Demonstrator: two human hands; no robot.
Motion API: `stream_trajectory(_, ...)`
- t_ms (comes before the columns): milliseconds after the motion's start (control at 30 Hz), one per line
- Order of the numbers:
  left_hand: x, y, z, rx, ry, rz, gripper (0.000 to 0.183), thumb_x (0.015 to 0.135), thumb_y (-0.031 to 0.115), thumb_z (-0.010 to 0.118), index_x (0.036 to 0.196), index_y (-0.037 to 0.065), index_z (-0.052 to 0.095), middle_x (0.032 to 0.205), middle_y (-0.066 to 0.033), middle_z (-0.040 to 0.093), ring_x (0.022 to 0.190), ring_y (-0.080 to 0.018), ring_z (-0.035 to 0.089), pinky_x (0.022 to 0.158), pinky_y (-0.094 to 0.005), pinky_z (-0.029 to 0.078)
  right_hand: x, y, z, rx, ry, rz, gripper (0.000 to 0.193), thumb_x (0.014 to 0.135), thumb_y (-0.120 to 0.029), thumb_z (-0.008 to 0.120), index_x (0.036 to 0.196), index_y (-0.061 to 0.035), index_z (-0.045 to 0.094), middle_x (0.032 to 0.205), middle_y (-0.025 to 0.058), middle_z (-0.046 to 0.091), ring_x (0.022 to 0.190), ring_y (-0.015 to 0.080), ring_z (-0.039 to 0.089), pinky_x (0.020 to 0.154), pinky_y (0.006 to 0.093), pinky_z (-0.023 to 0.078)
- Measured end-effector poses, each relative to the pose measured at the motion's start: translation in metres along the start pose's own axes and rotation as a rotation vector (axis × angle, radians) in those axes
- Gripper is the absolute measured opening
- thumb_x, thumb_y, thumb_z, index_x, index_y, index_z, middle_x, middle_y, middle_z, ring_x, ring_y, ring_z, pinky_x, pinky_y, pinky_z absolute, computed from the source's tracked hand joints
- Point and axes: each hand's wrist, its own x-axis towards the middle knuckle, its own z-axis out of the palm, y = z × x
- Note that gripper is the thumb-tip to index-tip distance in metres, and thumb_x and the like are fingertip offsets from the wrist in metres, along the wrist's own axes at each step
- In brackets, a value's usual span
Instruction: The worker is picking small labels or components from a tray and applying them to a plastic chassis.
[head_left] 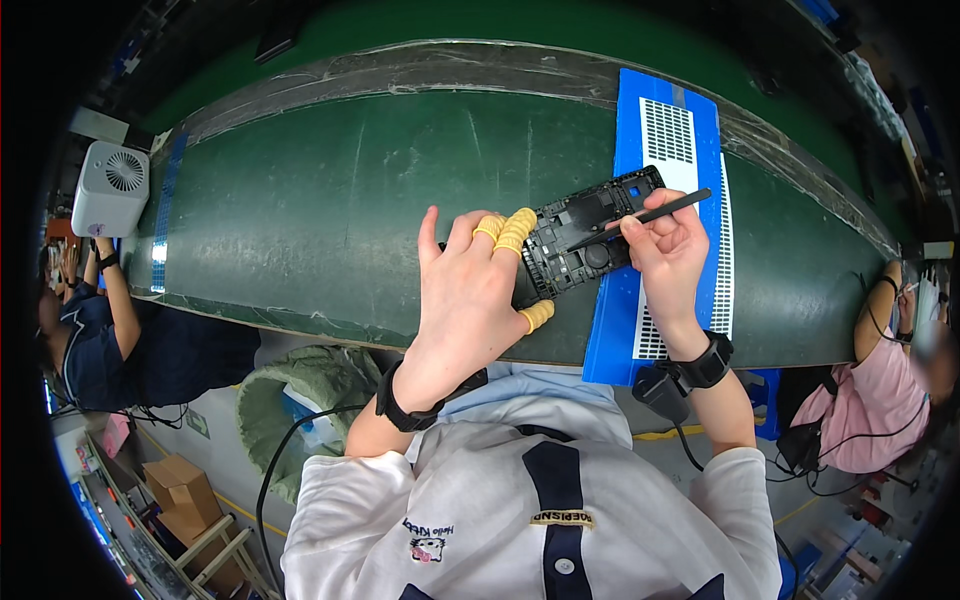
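A black phone frame [572, 222] with small molded compartments lies tilted on the green bench, its far end over a blue board. My left hand [468, 285], with ribbed yellow finger cots on several fingertips, grips the near left end of the frame. In my right hand [668, 250] is a pair of black tweezers [655, 212], held like a pen. Their tip points down into the middle of the frame. Whether anything sits between the tips is too small to tell.
The blue board [608, 330] carries white sheets of black labels [667, 132]. A white fan [112, 190] stands at the bench's left end. Below hangs a green bag-lined bin [300, 400]. People sit at both sides, one in a pink top [870, 400]. Cables run near my arms.
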Motion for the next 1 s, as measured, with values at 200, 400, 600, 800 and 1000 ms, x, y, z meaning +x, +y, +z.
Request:
stream_trajectory(200, 0.0001, -0.0001, 0.0002, -0.003, 0.004, 0.002, 0.066, 0.045, 0.023, 0.073, 0.104, 0.006, 0.049, 0.09, -0.0055, 0.052, 0.096, -0.0213, 0.045, 0.091, -0.0474, 0.022, 0.0002, -0.0006, 0.0002, -0.007, -0.009, -0.006, 0.024, 0.071, 0.011, 0.05, 0.09, 0.001, 0.04, 0.071, 0.0076, 0.054, 0.066, 0.0105, 0.057, 0.055, 0.0161, 0.043)
stream_trajectory(400, -0.0005, 0.0001, -0.0006, -0.004, -0.011, 0.002, 0.069, 0.046, 0.023, 0.074, 0.107, 0.007, 0.046, 0.095, -0.0063, 0.05, 0.097, -0.0219, 0.044, 0.09, -0.0442, 0.024, 0.0003, 0.0006, -0.0005, -0.014, -0.007, -0.012, 0.024, 0.071, 0.01, 0.051, 0.09, 0.0006, 0.04, 0.071, 0.0074, 0.054, 0.065, 0.01, 0.056, 0.054, 0.0159, 0.043)
stream_trajectory(600, -0.002, 0.0002, 0.001, 0.021, -0.005, 0.009, 0.074, 0.046, 0.023, 0.074, 0.113, 0.008, 0.043, 0.1, -0.0084, 0.048, 0.099, -0.0235, 0.042, 0.09, -0.0427, 0.024, 0.0014, 0.0007, -0.0004, -0.044, -0.021, -0.008, 0.024, 0.071, 0.01, 0.051, 0.09, 0.0, 0.04, 0.07, 0.0063, 0.053, 0.064, 0.009, 0.055, 0.053, 0.0156, 0.041)
stream_trajectory(800, -0.0021, 0.0016, -0.0016, 0.051, 0.004, 0.06, 0.07, 0.048, 0.023, 0.073, 0.113, 0.015, 0.045, 0.109, -0.0107, 0.044, 0.103, -0.0263, 0.04, 0.09, -0.0446, 0.025, 0.0015, 0.0021, -0.0001, 0.003, -0.006, -0.038, 0.024, 0.072, 0.009, 0.05, 0.091, -0.0008, 0.039, 0.07, 0.0074, 0.053, 0.063, 0.0085, 0.054, 0.051, 0.0156, 0.04)
stream_trajectory(1000, -0.0027, 0.0013, -0.0014, 0.072, -0.038, 0.122, 0.052, 0.052, 0.024, 0.07, 0.102, 0.02, 0.055, 0.112, -0.0117, 0.043, 0.104, -0.0262, 0.04, 0.091, -0.0465, 0.024, 0.0026, -0.0056, -0.0059, 0.145, 0.067, -0.033, 0.02, 0.076, 0.002, 0.05, 0.092, -0.0027, 0.038, 0.075, 0.0109, 0.056, 0.048, 0.005, 0.043, 0.042, 0.0171, 0.033)
